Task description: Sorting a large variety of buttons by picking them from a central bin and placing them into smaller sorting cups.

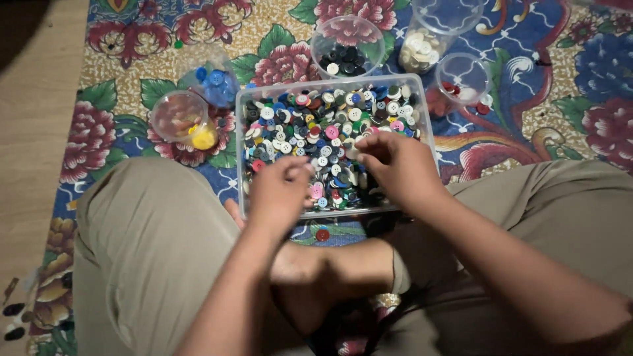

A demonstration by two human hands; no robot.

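In the head view we are picking through the clear rectangular plastic tray of mixed coloured buttons at frame centre. Our left hand is pinching something small, unclear what; our right hand is curling its fingertips onto the pile. Next move, we judge, calls for a clean single-button pinch.

no packages, labels, signs or screens show anywhere in this view.

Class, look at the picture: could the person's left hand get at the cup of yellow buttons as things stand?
Probably yes. The left hand is over the button tray, and the yellow-button cup stands open on the mat to its left, with nothing between them.
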